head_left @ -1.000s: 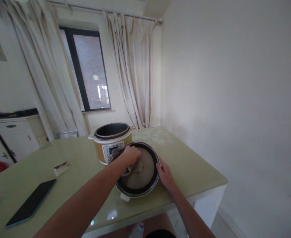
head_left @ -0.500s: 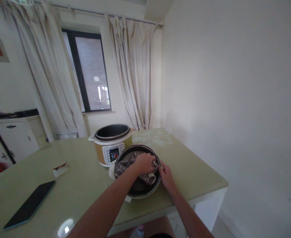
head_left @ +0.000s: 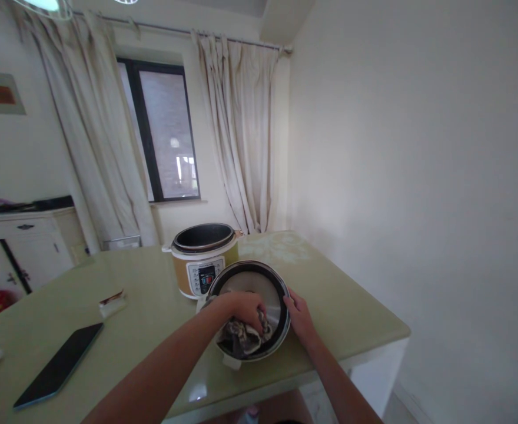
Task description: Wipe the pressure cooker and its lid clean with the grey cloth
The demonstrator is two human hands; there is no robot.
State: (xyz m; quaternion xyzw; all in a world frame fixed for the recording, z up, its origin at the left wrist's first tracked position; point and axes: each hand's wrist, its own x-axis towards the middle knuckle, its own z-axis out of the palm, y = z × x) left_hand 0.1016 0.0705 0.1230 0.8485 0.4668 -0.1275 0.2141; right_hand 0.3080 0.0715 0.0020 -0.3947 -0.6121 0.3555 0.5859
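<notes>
A round cooker lid (head_left: 259, 282) lies upside down on the pale green table (head_left: 342, 312), its metal inside facing up. My left hand (head_left: 243, 307) is closed on a dark patterned cloth (head_left: 241, 338) and presses it against the lid's near inner edge. My right hand (head_left: 300, 315) grips the lid's right rim, fingers curled on the dark edge. Just behind the lid stands the open yellow and white pressure cooker (head_left: 201, 259) with its control panel facing me.
A dark phone (head_left: 58, 365) lies on the table's left part, with a small wrapped packet (head_left: 112, 302) beyond it. A white cabinet (head_left: 25, 247) stands at far left. Curtains and a window fill the back wall; a bare wall runs along the right.
My left hand has dragged the cloth from the lid's middle, over to its right side, then down to its near edge. My right hand has stayed on the rim.
</notes>
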